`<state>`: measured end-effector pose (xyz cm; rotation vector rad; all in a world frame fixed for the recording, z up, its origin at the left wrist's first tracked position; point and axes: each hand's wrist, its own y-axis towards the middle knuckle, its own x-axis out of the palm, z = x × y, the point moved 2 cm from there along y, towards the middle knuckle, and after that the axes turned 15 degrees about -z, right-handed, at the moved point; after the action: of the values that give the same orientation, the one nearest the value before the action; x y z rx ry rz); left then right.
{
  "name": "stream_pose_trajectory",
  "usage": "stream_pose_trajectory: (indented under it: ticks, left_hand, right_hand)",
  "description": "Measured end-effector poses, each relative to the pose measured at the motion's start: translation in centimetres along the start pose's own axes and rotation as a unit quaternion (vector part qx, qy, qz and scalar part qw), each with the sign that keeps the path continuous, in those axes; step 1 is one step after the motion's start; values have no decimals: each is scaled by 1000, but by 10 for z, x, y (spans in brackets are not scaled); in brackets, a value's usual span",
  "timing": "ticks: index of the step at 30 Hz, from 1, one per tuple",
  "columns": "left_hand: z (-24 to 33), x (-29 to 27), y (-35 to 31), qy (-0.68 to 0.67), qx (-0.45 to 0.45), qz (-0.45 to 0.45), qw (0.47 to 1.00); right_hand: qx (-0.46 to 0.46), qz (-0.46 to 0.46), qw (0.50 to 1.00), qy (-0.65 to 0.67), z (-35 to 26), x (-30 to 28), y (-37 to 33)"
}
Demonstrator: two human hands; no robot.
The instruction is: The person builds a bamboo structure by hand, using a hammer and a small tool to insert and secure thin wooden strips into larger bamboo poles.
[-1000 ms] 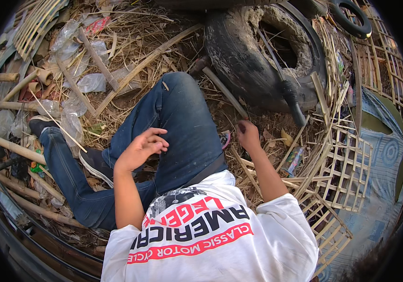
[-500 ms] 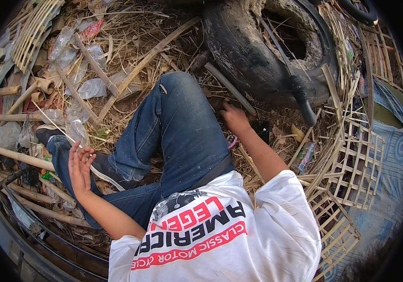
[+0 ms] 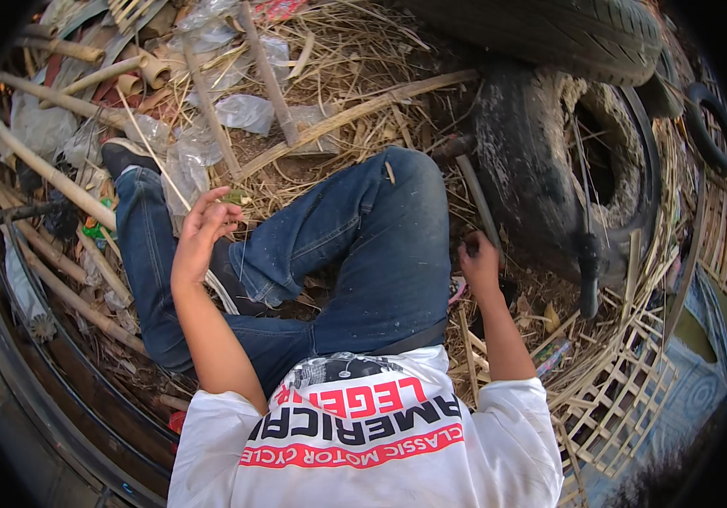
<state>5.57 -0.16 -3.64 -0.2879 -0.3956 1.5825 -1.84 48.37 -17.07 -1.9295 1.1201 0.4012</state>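
My left hand (image 3: 201, 230) is raised above my bent left leg, its fingers curled round a thin pale bamboo strip (image 3: 150, 146). The strip slants from the far left down past the hand. My right hand (image 3: 480, 261) is low beside my right knee, fingers bent inward. Something dark shows between its thumb and fingers, too small to make out. Just beyond it a hammer (image 3: 477, 193) lies on the ground, its handle end close to my fingers. A tool with a black wrapped handle (image 3: 588, 269) leans against the worn tyre (image 3: 516, 152).
Bamboo poles (image 3: 58, 182) lie at the left, near a dark metal frame (image 3: 8, 339). Plastic bags (image 3: 245, 113) and straw litter the ground ahead. Another tyre (image 3: 550, 34) lies at the far right. Woven bamboo lattice (image 3: 617, 406) rests at the right over blue cloth (image 3: 685, 398).
The view has swung, so everything sits further right and lower. My right hand has turned and drawn its fingers in near the hammer handle. The left hand still has the strip.
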Motion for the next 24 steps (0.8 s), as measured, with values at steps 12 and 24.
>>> stream_pose_trajectory:
  ticks: [12, 24]
  left_hand:
    - [0, 7, 94, 371, 152, 101, 911]
    - [-35, -28, 233, 87, -59, -2, 994]
  right_hand:
    - [-198, 74, 926, 311, -197, -25, 30]
    - [-309, -73, 945, 75, -319, 78, 162]
